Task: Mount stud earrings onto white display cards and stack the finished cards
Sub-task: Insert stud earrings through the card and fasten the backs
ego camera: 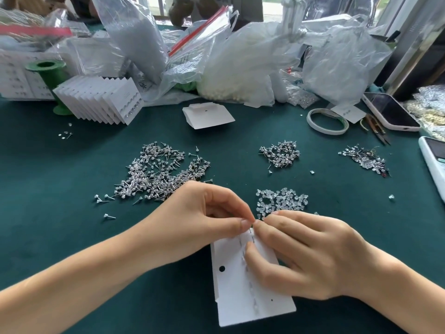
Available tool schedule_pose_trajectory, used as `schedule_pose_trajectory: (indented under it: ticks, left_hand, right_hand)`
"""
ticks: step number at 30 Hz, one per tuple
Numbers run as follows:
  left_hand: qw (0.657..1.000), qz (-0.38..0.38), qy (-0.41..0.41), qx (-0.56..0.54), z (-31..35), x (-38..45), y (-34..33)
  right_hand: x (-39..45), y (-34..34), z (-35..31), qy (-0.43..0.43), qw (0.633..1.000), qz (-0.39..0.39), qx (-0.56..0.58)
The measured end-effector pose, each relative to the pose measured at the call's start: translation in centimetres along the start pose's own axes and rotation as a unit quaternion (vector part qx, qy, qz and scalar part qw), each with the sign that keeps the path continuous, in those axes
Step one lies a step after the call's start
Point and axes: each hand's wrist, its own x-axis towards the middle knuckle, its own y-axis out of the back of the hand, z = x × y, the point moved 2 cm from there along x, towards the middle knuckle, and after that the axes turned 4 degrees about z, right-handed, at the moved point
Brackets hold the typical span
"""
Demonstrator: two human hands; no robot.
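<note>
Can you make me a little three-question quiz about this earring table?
1. True or false: the white display card lies under both hands.
2. Which is nearest the right hand? A) clear earring backs B) tape roll C) green spool
3. Fill in: the biggest pile of stud earrings lies beyond the ___ hand.

Key: 1 true; 2 A; 3 left.
</note>
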Motion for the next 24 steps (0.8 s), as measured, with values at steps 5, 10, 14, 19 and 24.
schedule_pose_trajectory:
  ticks: [5,10,14,19,24]
  left_hand:
    - [1.000,0.015,0.001,-0.017,0.04,0.02,-0.13]
    - [0.999,0.029,-0.007,-0.022,-0.04,-0.05,-0.13]
    - [0.999,0.038,-0.006,-0.035,-0.15,-0.25,-0.28]
    - [0.999,0.037,-0.017,-0.029,-0.18,-0.38,-0.39]
    - [0.999,0.035,-0.030,-0.016,-0.09,-0.51,-0.53]
  right_hand:
    - [0.06,-0.27,-0.21,0.001,1.000,-0.001,-0.006]
    - [-0.13,-0.36,-0.15,-0.014,1.000,0.003,0.001]
    - [-0.18,-0.35,-0.25,-0.020,1.000,0.000,0.008]
    - [-0.13,-0.27,-0.25,-0.029,0.999,0.002,0.017]
    - [-0.16,-0.18,-0.26,-0.037,0.999,0.009,0.013]
